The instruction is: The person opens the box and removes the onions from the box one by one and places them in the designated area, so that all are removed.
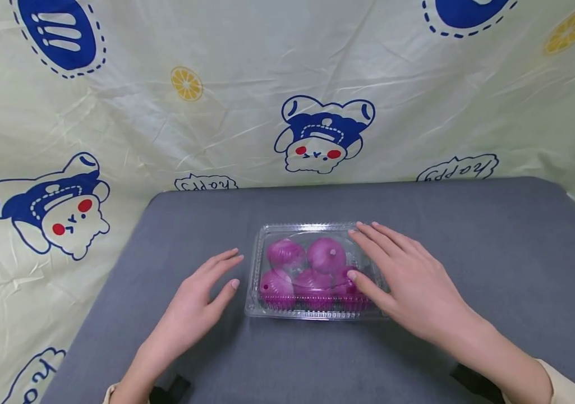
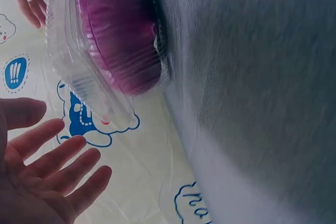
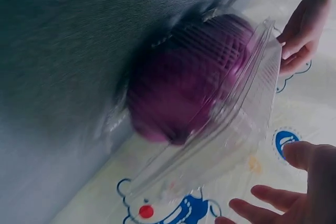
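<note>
Well, closest to you were your own cream sleeves (image 1: 567, 384), one at each lower edge of the head view, with something black (image 1: 476, 382) just under each wrist, too little of it showing to name. Beyond the cuffs, your left hand (image 1: 191, 306) hung wide, its fingers parted and its thumb well away from them, holding nothing; a gap of grey tabletop lay between its fingertips and the clear plastic container (image 1: 312, 315), just to the right of them. Your right hand (image 1: 413, 280) was spread as well, with nothing in its grasp, and in the head view its fingers and thumb overlapped the right end of the container; whether any fingertip touched the lid, you could not have told from these views. The container rested flat on the grey tabletop (image 1: 317, 359), near the middle, between your two hands, its long side facing you. Inside, under the clear lid, you had five round purple onions (image 1: 326, 255): three along the near side, the rightmost partly hidden behind your right thumb, and two behind them. Past the container the tabletop ran on to its far edge, and behind that hung a pale, creased cloth (image 1: 247, 123), printed with upside-down cartoon figures (image 1: 323, 137) in blue caps, yellow citrus slices (image 1: 186, 84) and blue ovals (image 1: 60, 33).
</note>
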`<state>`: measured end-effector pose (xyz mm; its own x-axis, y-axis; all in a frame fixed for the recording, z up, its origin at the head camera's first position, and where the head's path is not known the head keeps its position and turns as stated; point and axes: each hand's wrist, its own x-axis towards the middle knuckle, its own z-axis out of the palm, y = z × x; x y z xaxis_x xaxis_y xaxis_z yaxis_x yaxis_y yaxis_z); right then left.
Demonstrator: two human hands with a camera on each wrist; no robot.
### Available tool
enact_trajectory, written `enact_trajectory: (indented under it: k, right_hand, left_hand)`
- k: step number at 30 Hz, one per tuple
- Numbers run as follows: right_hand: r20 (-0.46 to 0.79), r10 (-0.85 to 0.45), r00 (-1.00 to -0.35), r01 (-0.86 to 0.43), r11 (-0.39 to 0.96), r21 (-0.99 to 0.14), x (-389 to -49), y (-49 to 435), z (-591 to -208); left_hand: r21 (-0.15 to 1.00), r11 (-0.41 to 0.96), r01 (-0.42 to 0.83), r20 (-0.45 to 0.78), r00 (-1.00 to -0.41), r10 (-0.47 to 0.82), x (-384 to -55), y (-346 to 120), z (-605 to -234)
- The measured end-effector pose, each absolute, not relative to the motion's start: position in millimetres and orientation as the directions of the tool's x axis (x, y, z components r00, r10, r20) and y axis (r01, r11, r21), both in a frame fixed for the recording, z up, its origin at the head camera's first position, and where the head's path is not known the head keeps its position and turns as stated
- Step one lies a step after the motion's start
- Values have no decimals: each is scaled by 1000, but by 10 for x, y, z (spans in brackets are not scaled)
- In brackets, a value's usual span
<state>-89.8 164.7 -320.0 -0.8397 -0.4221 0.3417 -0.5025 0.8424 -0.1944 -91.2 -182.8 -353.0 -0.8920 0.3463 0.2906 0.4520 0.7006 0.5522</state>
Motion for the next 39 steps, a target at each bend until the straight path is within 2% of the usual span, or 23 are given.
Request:
enact_trajectory:
  k: [7, 12, 17, 23, 32, 39]
  right_hand:
    - [376, -552, -744, -646, 739, -192, -986, 1403, -3222]
    - [393, -647, -654, -745, 643, -181, -1034, 1218, -3239]
    - [371, -710, -598, -798, 569, -198, -1060, 1048, -3282]
    - [328, -768, -550, -835, 509, -210, -1074, 870, -3386]
    - [277, -827, -489, -870, 441, -219, -1167, 675, -3489]
    - [189, -840, -508, -850, 454, -266, -1253, 578, -3478]
  left_hand:
    - [726, 557, 404, 286, -913, 290, -871, -1806, -3583]
    - [877, 389, 282, 196, -949, 245, -857, -1783, -3604]
    - [942, 314, 120, 56, -977, 205, -858, -1763, -3621]
    - [976, 209, -55, -94, -979, 180, -883, -1744, -3645]
    - [973, 5, -232, -222, -925, 309, -910, -1741, -3724]
    - [920, -180, -349, -260, -884, 389, -926, -1757, -3765]
